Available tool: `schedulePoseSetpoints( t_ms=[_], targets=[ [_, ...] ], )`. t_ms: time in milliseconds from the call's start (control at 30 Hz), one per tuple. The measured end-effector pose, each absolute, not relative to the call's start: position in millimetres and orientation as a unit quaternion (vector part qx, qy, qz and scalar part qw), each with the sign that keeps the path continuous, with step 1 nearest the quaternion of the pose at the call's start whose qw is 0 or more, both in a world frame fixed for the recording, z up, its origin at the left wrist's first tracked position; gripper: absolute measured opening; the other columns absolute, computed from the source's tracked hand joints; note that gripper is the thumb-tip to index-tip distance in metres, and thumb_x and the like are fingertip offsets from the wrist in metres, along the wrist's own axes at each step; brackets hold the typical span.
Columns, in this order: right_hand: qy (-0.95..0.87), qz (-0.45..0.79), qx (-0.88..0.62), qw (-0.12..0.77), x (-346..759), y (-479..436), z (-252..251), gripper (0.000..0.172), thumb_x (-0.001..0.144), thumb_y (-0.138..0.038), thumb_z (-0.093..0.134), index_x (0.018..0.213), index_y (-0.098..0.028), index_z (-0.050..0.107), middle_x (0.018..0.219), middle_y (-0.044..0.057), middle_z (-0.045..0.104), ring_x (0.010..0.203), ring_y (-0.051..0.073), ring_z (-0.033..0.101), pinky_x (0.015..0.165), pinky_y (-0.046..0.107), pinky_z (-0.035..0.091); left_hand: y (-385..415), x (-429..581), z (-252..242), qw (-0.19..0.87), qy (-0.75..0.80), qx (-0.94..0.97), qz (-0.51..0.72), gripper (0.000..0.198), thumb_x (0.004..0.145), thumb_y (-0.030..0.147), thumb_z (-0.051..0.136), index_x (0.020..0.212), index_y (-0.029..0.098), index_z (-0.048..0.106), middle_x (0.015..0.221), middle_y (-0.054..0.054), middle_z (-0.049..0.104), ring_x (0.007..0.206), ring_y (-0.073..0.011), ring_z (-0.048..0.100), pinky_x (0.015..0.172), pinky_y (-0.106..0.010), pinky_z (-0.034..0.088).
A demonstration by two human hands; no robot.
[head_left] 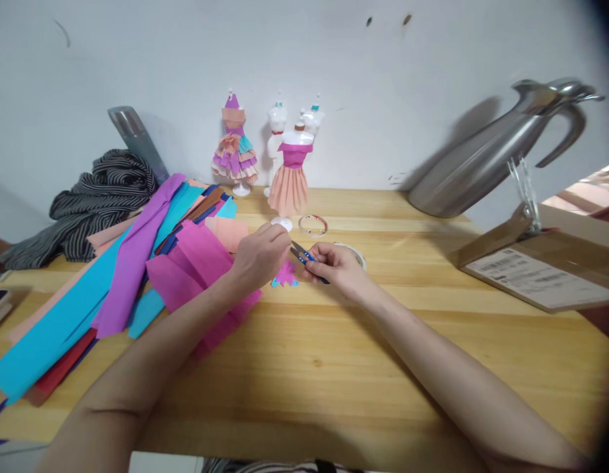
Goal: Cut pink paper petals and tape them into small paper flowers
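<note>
My right hand (pixel 341 266) grips a small pair of blue-handled scissors (pixel 305 255), with the blades pointing toward my left hand. My left hand (pixel 262 253) is closed in a pinch close to the blade tips; what it holds is hidden behind the fingers. Just below, on the table, lie magenta and blue paper cutouts (pixel 285 274) with jagged edges. Beyond both hands stands a mini dress form in a magenta top and pleated peach skirt (pixel 289 187). Beneath my left forearm, magenta crepe paper (pixel 196 263) spreads out.
Strips of coloured crepe paper (pixel 82 299) cover the left side, beside a striped cloth (pixel 107 190) and a flask (pixel 136 141). Several dress forms, one in a ruffled dress (pixel 234 154), stand by the wall. A steel jug (pixel 486 154) and cardboard box (pixel 550 256) are right. A ring (pixel 313 234) lies ahead.
</note>
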State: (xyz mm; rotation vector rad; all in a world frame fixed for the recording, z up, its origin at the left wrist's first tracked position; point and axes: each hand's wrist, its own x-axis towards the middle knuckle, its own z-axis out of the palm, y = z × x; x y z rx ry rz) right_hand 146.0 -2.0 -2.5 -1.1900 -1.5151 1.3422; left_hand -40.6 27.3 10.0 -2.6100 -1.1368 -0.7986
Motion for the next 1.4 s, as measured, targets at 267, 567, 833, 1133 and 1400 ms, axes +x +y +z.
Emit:
schedulePoseSetpoints(
  t_ms=[267,567,833,1133,1400],
  targets=[
    [-0.594,0.512,-0.523,0.334,165,9,4,0.018,0.069,-0.033,0.063,0.069,-0.018,0.053,0.056,0.000,0.058,0.045,0.008,0.045,0.045,0.022,0.033,31,-39,7,-0.072,-0.425,-0.840,-0.329,0.012,0.083,0.016,0.044,0.072,0.018,0.048,0.076,-0.003,0.058,0.072,-0.0123,0.051,0.066,-0.024,0.039],
    [-0.681,0.206,-0.692,0.124,219,29,27,0.021,0.080,-0.015,0.047,0.089,-0.014,0.066,0.066,0.005,0.067,0.058,0.014,0.053,0.056,0.024,0.036,33,-37,10,-0.338,-0.494,-0.735,-0.319,0.015,0.080,0.011,0.036,0.069,0.019,0.043,0.049,0.007,0.040,0.048,-0.0087,0.040,0.052,-0.022,0.033],
    [-0.707,0.124,-0.696,-0.027,213,29,15,0.023,0.084,-0.028,0.048,0.082,-0.017,0.068,0.083,0.011,0.071,0.071,0.020,0.061,0.057,0.027,0.036,38,-41,5,-0.595,-0.435,-0.598,-0.314,0.012,0.075,0.020,0.059,0.070,0.016,0.049,0.041,0.009,0.045,0.034,-0.0030,0.035,0.038,-0.016,0.024],
    [-0.816,0.135,-0.410,0.385,164,-8,27,0.012,0.086,-0.023,0.054,0.079,-0.018,0.063,0.077,0.006,0.066,0.075,0.018,0.060,0.071,0.031,0.047,26,-35,6,-0.700,-0.336,-0.544,-0.317,0.031,0.061,0.036,0.077,0.070,0.012,0.059,0.039,0.008,0.044,0.035,-0.0021,0.032,0.036,-0.016,0.020],
    [-0.856,0.042,-0.357,0.372,154,-18,25,0.013,0.086,-0.016,0.051,0.077,-0.016,0.061,0.073,0.007,0.061,0.070,0.017,0.055,0.065,0.031,0.045,22,-29,6,-0.663,-0.372,-0.574,-0.304,0.026,0.060,0.033,0.073,0.064,0.012,0.060,0.037,0.007,0.044,0.034,-0.0020,0.032,0.036,-0.016,0.022]
  ],
)
